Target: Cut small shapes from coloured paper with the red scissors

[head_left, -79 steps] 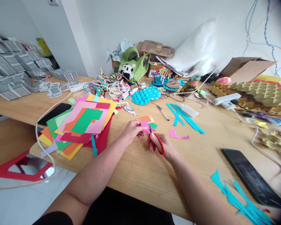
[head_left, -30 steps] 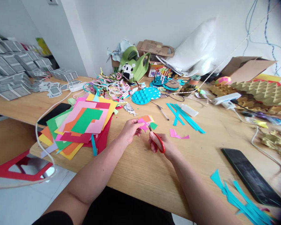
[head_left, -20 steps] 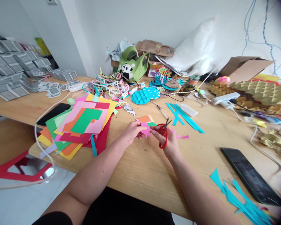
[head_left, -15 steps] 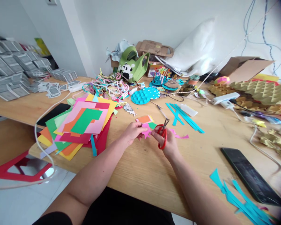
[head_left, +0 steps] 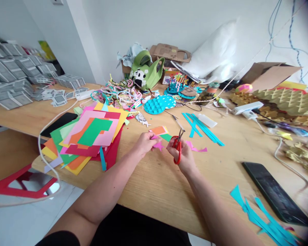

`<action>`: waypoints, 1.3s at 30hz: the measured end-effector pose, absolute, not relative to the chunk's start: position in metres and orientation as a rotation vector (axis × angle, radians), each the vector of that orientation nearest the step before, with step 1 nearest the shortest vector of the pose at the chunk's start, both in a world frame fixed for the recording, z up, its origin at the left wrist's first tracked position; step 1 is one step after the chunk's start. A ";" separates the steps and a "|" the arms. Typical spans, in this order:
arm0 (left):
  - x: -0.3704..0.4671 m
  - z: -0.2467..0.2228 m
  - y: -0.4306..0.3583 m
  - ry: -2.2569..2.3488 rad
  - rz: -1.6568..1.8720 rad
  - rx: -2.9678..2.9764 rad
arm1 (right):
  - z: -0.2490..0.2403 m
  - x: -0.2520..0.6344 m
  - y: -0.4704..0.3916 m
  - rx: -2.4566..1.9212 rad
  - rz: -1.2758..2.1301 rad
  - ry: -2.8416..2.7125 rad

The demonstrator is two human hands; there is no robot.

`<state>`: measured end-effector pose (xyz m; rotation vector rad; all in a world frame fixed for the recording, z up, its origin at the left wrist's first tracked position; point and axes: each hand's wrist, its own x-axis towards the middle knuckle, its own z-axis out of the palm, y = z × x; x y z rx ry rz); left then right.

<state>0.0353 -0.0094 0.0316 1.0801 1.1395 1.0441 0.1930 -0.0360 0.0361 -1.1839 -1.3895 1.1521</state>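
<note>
My left hand (head_left: 146, 143) pinches a small pink paper shape (head_left: 158, 145) with pointed edges, above the middle of the table. To its right, my right hand (head_left: 183, 153) is closed round the red handles of a pair of scissors (head_left: 178, 152), whose dark blades point up and away. A gap separates the right fingers from the pink paper. Behind the hands lie a small orange paper piece (head_left: 159, 130) and a green one (head_left: 166, 137). Pink scraps (head_left: 195, 147) rest just right of the scissors.
Stacked coloured paper (head_left: 92, 133) lies at the left. Blue strips (head_left: 205, 130) are behind right, and more (head_left: 267, 218) sit near a black phone (head_left: 274, 191). A green bag (head_left: 147, 73), blue discs (head_left: 155, 105) and egg-tray cardboard (head_left: 284, 99) stand further back.
The right hand and scissors have drawn slightly away from the pink paper, which the right fingers were near or touching. The pink paper has turned and shifted a little left.
</note>
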 end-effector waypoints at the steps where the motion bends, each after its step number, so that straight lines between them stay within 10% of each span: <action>1: 0.033 0.032 -0.008 1.149 1.079 1.063 | 0.036 0.194 -0.035 -1.199 1.141 -1.396; 12: 0.032 0.033 -0.010 0.960 0.901 0.920 | 0.023 0.204 -0.029 -1.642 0.320 -1.782; 21: 0.030 0.037 -0.007 1.044 1.021 0.909 | 0.039 0.199 -0.035 -1.500 1.284 -1.704; 39: 0.032 0.037 -0.009 1.103 0.957 0.926 | 0.049 0.195 -0.041 -1.454 1.422 -1.781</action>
